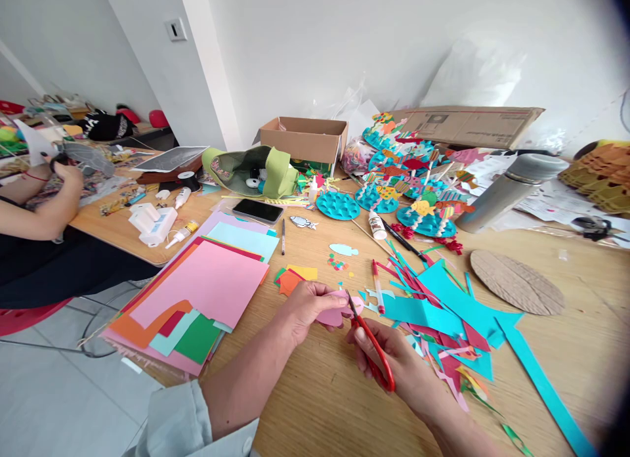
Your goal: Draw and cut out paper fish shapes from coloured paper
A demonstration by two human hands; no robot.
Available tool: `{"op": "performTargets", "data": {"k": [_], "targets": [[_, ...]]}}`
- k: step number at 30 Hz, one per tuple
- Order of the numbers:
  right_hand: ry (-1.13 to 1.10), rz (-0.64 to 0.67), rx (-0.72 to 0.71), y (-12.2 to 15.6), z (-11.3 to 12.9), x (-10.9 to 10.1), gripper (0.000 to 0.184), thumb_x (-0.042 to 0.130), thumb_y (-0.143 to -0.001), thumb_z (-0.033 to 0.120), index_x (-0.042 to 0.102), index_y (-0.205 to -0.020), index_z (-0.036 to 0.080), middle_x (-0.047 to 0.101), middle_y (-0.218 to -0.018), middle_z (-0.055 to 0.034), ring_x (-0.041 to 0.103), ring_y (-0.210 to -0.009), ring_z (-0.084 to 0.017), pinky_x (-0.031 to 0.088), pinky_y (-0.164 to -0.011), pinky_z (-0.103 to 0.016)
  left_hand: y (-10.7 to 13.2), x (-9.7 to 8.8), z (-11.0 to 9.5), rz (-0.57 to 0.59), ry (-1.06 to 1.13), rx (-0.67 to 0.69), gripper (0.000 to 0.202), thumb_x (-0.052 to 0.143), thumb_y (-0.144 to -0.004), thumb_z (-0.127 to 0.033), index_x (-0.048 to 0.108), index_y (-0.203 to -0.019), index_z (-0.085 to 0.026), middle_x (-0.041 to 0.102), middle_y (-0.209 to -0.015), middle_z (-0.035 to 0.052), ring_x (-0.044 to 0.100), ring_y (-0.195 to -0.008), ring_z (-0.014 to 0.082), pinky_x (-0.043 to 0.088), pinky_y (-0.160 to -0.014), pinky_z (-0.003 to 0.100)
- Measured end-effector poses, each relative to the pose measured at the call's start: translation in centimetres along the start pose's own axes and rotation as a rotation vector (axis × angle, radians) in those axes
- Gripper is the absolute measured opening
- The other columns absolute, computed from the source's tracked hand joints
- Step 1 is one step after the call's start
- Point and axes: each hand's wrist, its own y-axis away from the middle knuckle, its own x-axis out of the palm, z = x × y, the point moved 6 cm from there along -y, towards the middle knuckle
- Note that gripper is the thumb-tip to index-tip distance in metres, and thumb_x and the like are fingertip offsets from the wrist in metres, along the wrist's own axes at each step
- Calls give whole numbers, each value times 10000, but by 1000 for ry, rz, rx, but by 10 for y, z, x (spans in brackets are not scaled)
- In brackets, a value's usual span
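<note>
My left hand [308, 307] is closed on a small pink paper shape [339, 312], held just above the wooden table [566, 352]. In my right hand [394, 358] are red-handled scissors [371, 342], fingers through the loops, the blades pointing up and touching the pink shape's edge. A stack of coloured paper sheets [197, 293] lies left of my left hand. Blue and red paper scraps [443, 312] are strewn right of my right hand.
Blue paper discs with fish decorations [394, 181], a glue bottle [377, 225], a phone [257, 210], a cardboard box [305, 138], a steel flask [506, 191] and a cardboard oval [516, 283] sit farther back. Another person's hand [63, 174] works at the far left.
</note>
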Motion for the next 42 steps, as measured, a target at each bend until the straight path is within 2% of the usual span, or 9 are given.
{"op": "performTargets", "data": {"k": [16,27,38,42], "targets": [[-5,-3,4,0,-3,0,479,585,-753,660,471,-693,199,529,-517,38,414,-430,-82,282,-417,-208,0,2,1,17,14,-6,330,765,-569,-362,731,-764,-98,699,-713,80,543,-505,110,389,-421,211],[-10,-2,-8,1,-3,1,462,561,-780,650,475,-703,203,534,-526,37,411,-433,-89,289,-416,-212,1,4,2,13,53,-32,337,788,-523,-378,714,-709,-107,656,-635,42,522,-471,103,370,-414,219],[-4,-6,0,1,-3,0,468,570,-771,653,488,-733,194,519,-523,44,409,-429,-84,283,-404,-202,0,4,4,6,71,-52,337,797,-505,-373,702,-682,-102,658,-645,51,529,-473,111,371,-414,229],[11,-6,-1,1,-2,-1,476,565,-767,660,467,-701,199,522,-519,40,409,-432,-84,284,-412,-203,1,3,2,8,36,-38,335,776,-533,-368,717,-726,-100,669,-660,59,527,-476,108,373,-416,223]]}}
